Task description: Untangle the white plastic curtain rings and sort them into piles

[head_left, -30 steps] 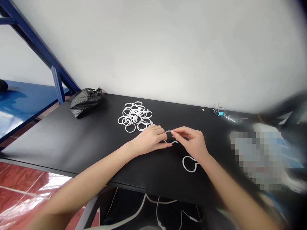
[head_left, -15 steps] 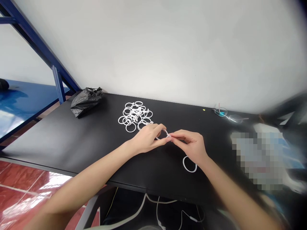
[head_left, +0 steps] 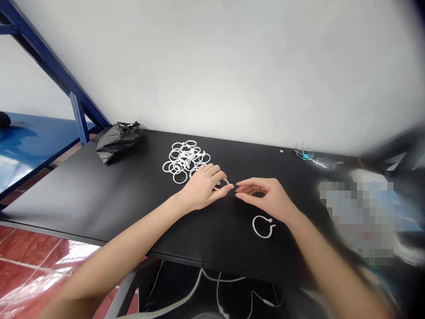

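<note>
The black tabletop (head_left: 133, 195) runs back to the pale wall (head_left: 232, 79), and its front edge passes beneath both forearms. A broad stretch of bare surface lies left of the hands, up to the black plastic bag (head_left: 117, 141) by the wall, and another lies between the right hand (head_left: 268, 197) and that wall. From where I stand, the left hand (head_left: 203, 188) grips a white ring (head_left: 227, 180) between thumb and fingers, just beside the pile of white rings (head_left: 186, 158). The right hand faces it, thumb and fingertips parted, a little way off the ring; nearer the front lies a loose ring (head_left: 254, 227), its ends apart. The left hand covers part of the held ring and the pile's near side; objects at far right are pixelated and blurred.
</note>
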`<state>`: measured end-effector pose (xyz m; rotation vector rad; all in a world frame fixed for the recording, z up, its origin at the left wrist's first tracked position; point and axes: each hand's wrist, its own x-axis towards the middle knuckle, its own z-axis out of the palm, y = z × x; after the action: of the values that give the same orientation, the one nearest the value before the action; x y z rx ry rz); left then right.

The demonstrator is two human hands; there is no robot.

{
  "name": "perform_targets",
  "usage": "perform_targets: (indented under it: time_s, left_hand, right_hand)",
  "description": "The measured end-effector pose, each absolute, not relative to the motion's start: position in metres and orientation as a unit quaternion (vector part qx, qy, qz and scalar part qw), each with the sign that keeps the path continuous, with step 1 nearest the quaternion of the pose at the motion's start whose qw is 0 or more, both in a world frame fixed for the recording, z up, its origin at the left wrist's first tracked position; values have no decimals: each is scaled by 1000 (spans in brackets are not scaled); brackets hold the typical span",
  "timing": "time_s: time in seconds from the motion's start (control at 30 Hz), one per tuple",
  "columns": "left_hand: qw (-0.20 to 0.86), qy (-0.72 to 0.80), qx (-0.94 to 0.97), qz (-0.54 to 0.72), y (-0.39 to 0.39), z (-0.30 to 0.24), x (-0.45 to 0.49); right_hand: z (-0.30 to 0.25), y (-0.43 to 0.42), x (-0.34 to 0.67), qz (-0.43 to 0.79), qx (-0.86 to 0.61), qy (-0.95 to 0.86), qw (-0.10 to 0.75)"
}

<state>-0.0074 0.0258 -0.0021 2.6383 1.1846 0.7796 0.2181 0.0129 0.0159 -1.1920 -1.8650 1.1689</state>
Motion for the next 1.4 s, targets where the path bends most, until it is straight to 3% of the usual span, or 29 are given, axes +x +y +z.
perform_targets:
  time_s: [0.2,0.3,0.4,0.5,0.7,1.0,1.2,1.4]
  left_hand:
    - [-6,456,862,223,33,-14,-10]
    - [-2,456,860,228,32,-16,-9]
    - [26,433,864,255,28,-11,-7]
    - [51,385,879,276,23,-4,-4]
    - [89,269,929,239,13,-1,2]
    - [67,339,898,272,18,3,-6]
    - [76,358,879,307,18,6,-7]
    - [122,380,853,337,15,3,-4]
  right_hand:
    - [31,26,251,394,-485,-779,50]
    - [31,25,256,383,-474,-793,-9]
    - [29,23,252,381,-460,-802,-17]
    - [26,21,244,408,-450,-794,21]
    - [21,14,221,437,-475,-740,191]
    - [17,9,213,516,-418,-656,359]
    - [13,2,206,464,-405,-659,433]
    - [6,-9,191,336,-375,-716,483]
